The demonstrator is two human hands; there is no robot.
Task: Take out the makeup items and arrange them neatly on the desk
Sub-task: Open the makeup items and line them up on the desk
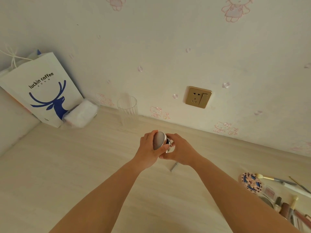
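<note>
A round compact [159, 140] is gripped by the left hand [149, 148] and right hand [180, 150] above the desk [84, 174] — possibly being opened (hinge unclear) — while other makeup items [282, 199] lie at far right.

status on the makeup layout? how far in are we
Partway, by the look of it. Done: a cluster of items already lies on the desk at the right edge, among them an ornate round compact, brushes and tubes, loosely grouped rather than neat. In hand: left hand and right hand hold a round silver compact above the desk. Left: placing it and tidying the cluster.
</note>
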